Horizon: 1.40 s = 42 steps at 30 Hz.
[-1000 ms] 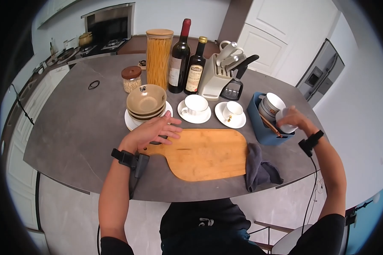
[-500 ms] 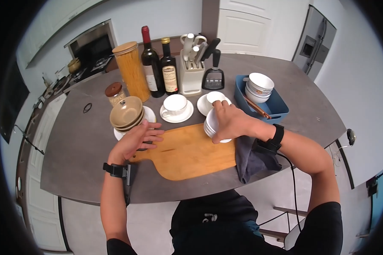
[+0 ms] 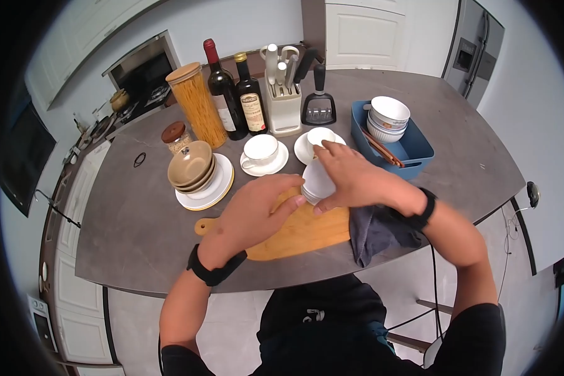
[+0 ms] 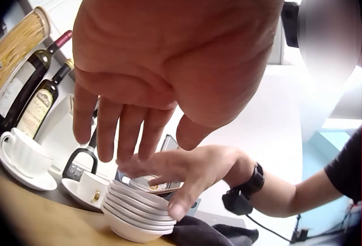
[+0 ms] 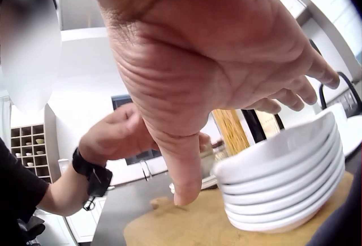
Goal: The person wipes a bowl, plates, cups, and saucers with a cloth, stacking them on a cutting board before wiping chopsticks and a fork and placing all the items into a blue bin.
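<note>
A stack of small white dishes (image 3: 318, 183) stands on the right part of the wooden cutting board (image 3: 294, 242); the right wrist view shows several of these dishes (image 5: 283, 185) nested together, slightly tilted. Over the stack is my right hand (image 3: 362, 180), thumb and fingers spread about it, with gaps between them and the dishes in the right wrist view. My left hand (image 3: 252, 213) hovers over the board's left part, fingers extended towards the stack, palm bare in the left wrist view. A dark cloth (image 3: 382, 230) lies at the board's right end.
Brown bowls (image 3: 191, 168) sit on white plates (image 3: 224, 188) at left. Behind the board are two white cups (image 3: 261, 150) on saucers, bottles (image 3: 224, 103), a spaghetti jar (image 3: 197, 106) and a knife block (image 3: 284, 113). A blue bin (image 3: 420, 166) at right holds white bowls (image 3: 390, 111).
My right hand brought the small white dishes from the blue bin to the board and has loosened from them. My left hand has moved right, from beside the brown bowls towards the stack.
</note>
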{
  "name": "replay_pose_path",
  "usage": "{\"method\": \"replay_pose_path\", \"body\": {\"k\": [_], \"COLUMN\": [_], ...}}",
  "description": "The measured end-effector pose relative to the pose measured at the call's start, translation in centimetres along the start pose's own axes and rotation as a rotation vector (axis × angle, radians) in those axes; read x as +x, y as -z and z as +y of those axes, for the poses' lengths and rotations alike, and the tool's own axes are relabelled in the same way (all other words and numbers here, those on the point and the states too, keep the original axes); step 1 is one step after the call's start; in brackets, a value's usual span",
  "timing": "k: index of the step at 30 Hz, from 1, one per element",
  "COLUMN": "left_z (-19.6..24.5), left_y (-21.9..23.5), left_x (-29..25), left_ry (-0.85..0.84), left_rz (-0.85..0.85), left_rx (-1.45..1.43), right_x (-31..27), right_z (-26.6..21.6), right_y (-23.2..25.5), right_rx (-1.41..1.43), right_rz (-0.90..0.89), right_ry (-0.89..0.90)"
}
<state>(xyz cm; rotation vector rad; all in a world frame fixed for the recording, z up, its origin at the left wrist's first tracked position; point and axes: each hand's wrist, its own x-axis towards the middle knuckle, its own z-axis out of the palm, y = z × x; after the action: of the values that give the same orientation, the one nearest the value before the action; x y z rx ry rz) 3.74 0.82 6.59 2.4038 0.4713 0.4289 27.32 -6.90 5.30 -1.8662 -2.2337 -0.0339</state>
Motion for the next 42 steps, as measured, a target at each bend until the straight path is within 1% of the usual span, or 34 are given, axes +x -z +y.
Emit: {"method": "replay_pose_path", "body": {"k": [2,3,4,5,7,9,11,12,13,14,15,17,18,20,21,23,24,25,26,27,28,29,30,31,32,33,34,35,37,39,40,41,42], "left_z": [-0.1,0.2,0.6,0.9,1.1,1.7,2.9,3.4,3.8,4.2,4.4,4.5,4.7,4.9,4.8,3.9,3.5,3.1,2.9,3.1,3.4,3.6,4.1,4.8,4.8,4.9,4.5,4.2,4.9,4.8,4.5,4.3,4.0], "left_y": [-1.6,-1.9,-2.2,-2.5,-3.4,-4.3,-5.2,-5.8,-6.3,-6.7,-7.2,-8.0,-8.2,-9.0,-9.3,-10.3,-11.1,-11.9,-12.7,-13.6,-14.5,-15.0,-14.8,-14.3,-14.1,-13.8,-13.7,-13.5,-12.5,-11.7,-11.4,-11.1,-11.2], "left_x": [0.2,0.4,0.6,0.7,1.0,1.5,1.4,1.3,1.2,1.0,0.8,0.2,-0.2,-1.3,-1.7,-2.0,-2.2,-2.3,-2.2,-2.0,-1.6,-1.4,-1.4,-1.4,-1.3,-1.2,-1.1,-1.1,-1.5,-1.8,-2.0,-2.2,-2.5], "left_ry": [-0.208,-0.201,-0.233,-0.265,-0.287,-0.322,-0.227,-0.234,-0.187,-0.139,-0.144,-0.059,-0.054,0.138,0.148,0.134,0.137,0.113,0.088,0.085,0.073,0.059,0.054,0.232,0.320,0.415,0.401,0.381,0.356,0.331,0.334,0.335,0.336], "left_rz": [0.166,0.171,0.178,0.180,0.196,0.200,0.152,0.135,0.137,0.143,0.138,0.127,0.134,0.061,0.068,-0.009,-0.003,0.041,0.084,0.088,0.169,0.250,0.249,0.164,0.114,0.072,-0.079,-0.237,-0.257,-0.273,-0.321,-0.368,-0.363], "left_rx": [0.207,0.206,0.259,0.312,0.326,0.339,0.256,0.257,0.242,0.229,0.234,0.124,0.132,-0.053,-0.052,-0.126,-0.126,-0.163,-0.200,-0.201,-0.389,-0.578,-0.580,-0.803,-0.913,-1.020,-1.267,-1.510,-1.511,-1.512,-1.519,-1.526,-1.527], "right_x": [-3.7,-5.6,-7.5,-9.3,-12.1,-14.0,-14.4,-14.3,-14.1,-13.9,-13.8,-13.5,-13.6,-14.2,-14.5,-15.2,-15.7,-15.6,-15.7,-15.7,-16.5,-17.0,-17.2,-17.5,-17.8,-17.9,-18.0,-18.1,-18.3,-18.6,-18.5,-18.4,-18.3], "right_z": [-1.7,-2.1,-2.5,-2.9,-3.9,-4.7,-5.0,-5.0,-4.9,-4.6,-4.0,-2.9,-2.5,-1.5,-1.3,-0.7,0.0,-0.4,-1.0,-1.3,-0.6,-0.2,0.1,0.2,0.1,-0.2,-0.4,-0.4,-0.4,-0.5,-0.5,-0.7,-0.9], "right_y": [3.4,3.9,3.9,3.6,2.1,0.2,-1.7,-2.7,-3.7,-4.9,-6.1,-7.6,-7.5,-7.4,-7.0,-6.0,-5.9,-5.3,-4.2,-3.6,-4.1,-5.0,-5.7,-6.2,-6.5,-6.6,-6.7,-7.1,-8.1,-8.4,-8.5,-8.3,-7.8], "right_rx": [0.267,0.265,0.264,0.278,0.299,0.158,0.158,0.045,-0.072,-0.041,-0.039,0.006,0.011,0.321,0.327,0.954,1.117,1.115,1.471,1.827,1.931,1.926,2.130,2.331,2.329,2.438,2.546,2.547,2.583,2.596,2.609,2.613,2.630], "right_rz": [0.109,0.158,0.209,0.224,0.239,0.240,0.244,0.306,0.367,0.342,0.348,0.477,0.480,0.573,0.568,0.408,0.388,0.387,0.462,0.532,0.496,0.498,0.492,0.483,0.486,0.458,0.427,0.427,0.530,0.551,0.568,0.560,0.473], "right_ry": [-0.063,-0.106,-0.149,-0.175,-0.210,-0.410,-0.464,-0.427,-0.388,-0.420,-0.425,-0.346,-0.336,-0.378,-0.368,-0.615,-0.578,-0.572,-0.548,-0.509,-0.412,-0.412,-0.305,-0.187,-0.187,-0.130,-0.070,-0.071,-0.111,-0.139,-0.168,-0.169,-0.117]}}
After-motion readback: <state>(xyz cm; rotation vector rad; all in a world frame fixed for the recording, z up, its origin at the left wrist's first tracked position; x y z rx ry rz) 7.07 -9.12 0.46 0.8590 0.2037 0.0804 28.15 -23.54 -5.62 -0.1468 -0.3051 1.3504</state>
